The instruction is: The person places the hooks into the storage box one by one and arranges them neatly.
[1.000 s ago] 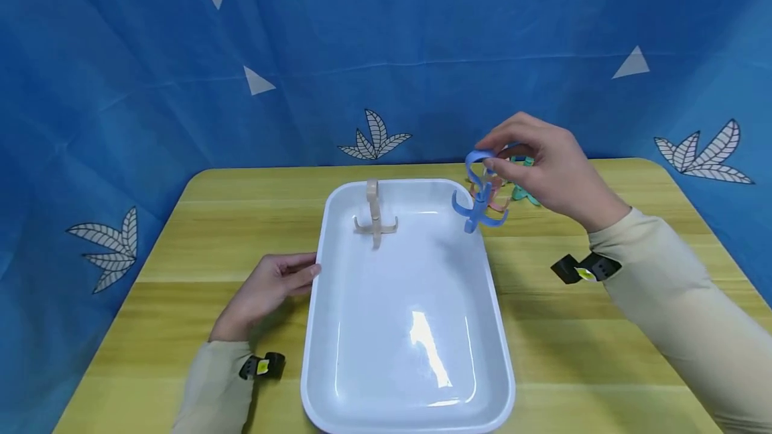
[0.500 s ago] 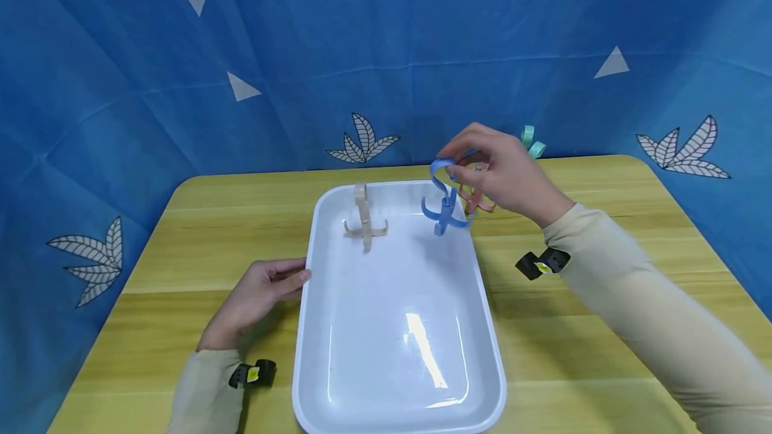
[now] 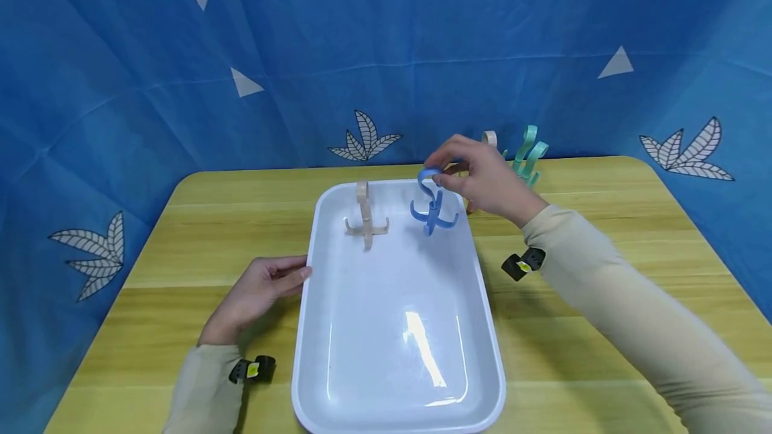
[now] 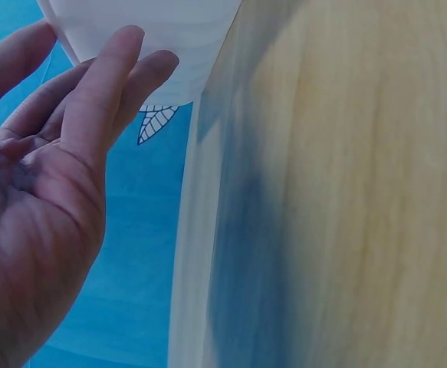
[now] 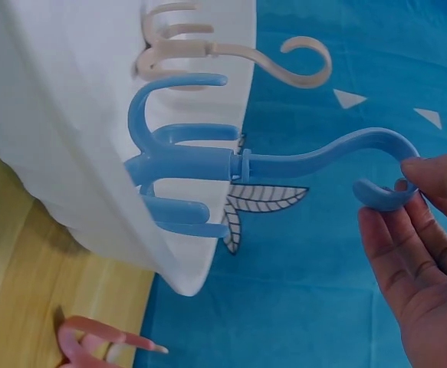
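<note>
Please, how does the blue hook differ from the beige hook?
The right hand pinches the blue hook by its curved top; no hand holds the beige hook. The blue hook is nearer the right side of the tray, the beige hook nearer the left. Both have curved tops and upturned prongs.

I see tray (image 3: 374,327) on table (image 3: 603,333), curtain (image 3: 386,19) behind. Standing hook (image 3: 366,228) far left inside; held hook (image 3: 432,210) to its right, in right hand (image 3: 479,177); other hooks (image 3: 529,163) behind. Left hand (image 3: 258,293) at tray's left side.
</note>
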A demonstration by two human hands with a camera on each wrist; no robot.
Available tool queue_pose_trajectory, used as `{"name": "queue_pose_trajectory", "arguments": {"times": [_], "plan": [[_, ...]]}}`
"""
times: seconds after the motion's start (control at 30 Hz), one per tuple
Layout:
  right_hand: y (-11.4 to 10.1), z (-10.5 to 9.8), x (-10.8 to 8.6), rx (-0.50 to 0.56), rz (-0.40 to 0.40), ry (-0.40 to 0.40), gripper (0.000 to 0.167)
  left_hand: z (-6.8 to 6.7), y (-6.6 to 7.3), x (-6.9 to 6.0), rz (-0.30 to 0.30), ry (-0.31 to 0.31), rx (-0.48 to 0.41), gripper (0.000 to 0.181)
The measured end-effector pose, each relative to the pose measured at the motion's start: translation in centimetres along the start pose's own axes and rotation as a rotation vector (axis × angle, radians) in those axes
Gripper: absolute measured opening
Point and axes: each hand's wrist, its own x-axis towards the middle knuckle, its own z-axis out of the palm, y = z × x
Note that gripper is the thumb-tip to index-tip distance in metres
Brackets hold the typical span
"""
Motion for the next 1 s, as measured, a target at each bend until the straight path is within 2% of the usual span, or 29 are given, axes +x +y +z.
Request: {"name": "queue_pose_trajectory", "arguments": {"times": [0.27,0.67,1.0], "plan": [[0.7,1.0,0.3,-0.007,-0.004,-0.008,0.018,0.0,0.0,0.2,-0.001,-0.003,0.011,0.049],[1.3,2.1,0.5,-0.045,-0.007,-0.014,0.019,-0.2,-0.5,0.1,0.023,-0.016,-0.021,0.048],[2.1,2.2,0.4,-0.003,-0.024,-0.052,0.020,-0.3,-0.4,0.1,0.033,-0.029,-0.019,0.047]]}}
